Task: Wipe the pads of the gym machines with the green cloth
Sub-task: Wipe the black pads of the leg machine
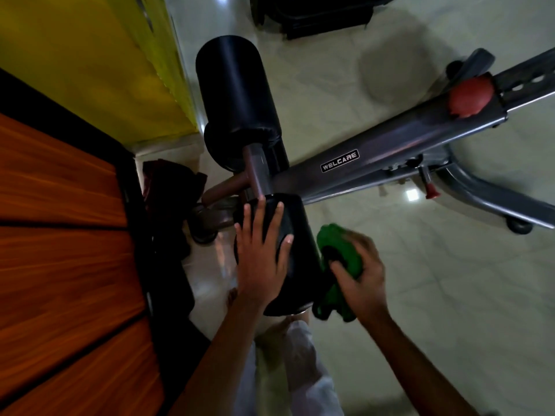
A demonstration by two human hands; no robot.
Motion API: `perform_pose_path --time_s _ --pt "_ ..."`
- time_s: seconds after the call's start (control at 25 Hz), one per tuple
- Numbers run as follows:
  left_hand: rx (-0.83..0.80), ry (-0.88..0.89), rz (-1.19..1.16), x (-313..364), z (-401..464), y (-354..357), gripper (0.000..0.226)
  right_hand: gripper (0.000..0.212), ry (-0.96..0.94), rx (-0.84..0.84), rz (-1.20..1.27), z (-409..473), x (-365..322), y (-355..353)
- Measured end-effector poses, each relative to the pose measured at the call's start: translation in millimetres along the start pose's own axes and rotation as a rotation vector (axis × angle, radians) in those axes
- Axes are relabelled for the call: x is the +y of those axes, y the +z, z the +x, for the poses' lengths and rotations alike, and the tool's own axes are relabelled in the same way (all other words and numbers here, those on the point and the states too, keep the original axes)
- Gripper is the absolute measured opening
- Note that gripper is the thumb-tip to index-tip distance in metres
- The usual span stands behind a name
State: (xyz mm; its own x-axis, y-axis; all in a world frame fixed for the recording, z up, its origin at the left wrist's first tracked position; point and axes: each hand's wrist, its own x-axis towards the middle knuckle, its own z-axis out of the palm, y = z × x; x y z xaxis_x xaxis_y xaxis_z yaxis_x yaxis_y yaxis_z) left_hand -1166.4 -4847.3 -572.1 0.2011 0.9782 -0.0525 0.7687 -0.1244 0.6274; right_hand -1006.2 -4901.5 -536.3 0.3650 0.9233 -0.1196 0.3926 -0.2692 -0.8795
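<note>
Head view, looking down. Green cloth (339, 265), bunched in the curled fingers of the right hand (360, 274), is pressed against the right side of the near black roller pad (295, 247). Left hand (259, 259) lies flat on that pad's top, fingers straight and spread, holding nothing. Far roller pad (237, 94) sits on the same crossbar, beyond the grey machine frame (390, 148) marked WELCARE. Red knob (470, 96) on the frame's upper right. Pale tiled floor (450, 295) underneath.
</note>
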Motion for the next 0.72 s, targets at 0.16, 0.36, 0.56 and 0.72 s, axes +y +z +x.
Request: perform_pose_path --time_s 0.16,0.36,0.56,0.72 --pt "-0.027 0.029 -0.057 -22 -7 -3 0.052 0.046 0.033 0.041 -0.046 0 0 -6" --pt "-0.046 0.056 -0.156 -25 -9 -7 0.051 0.054 -0.073 -0.144 -0.143 -31 -1 11" --pt "-0.052 -0.076 -0.346 -57 -20 -10 0.051 0.054 -0.076 -0.133 -0.195 -6 -12 12" --pt "0.093 -0.187 -0.406 -38 -18 -11 0.051 0.055 -0.218 -0.183 -0.405 -14 -11 24"
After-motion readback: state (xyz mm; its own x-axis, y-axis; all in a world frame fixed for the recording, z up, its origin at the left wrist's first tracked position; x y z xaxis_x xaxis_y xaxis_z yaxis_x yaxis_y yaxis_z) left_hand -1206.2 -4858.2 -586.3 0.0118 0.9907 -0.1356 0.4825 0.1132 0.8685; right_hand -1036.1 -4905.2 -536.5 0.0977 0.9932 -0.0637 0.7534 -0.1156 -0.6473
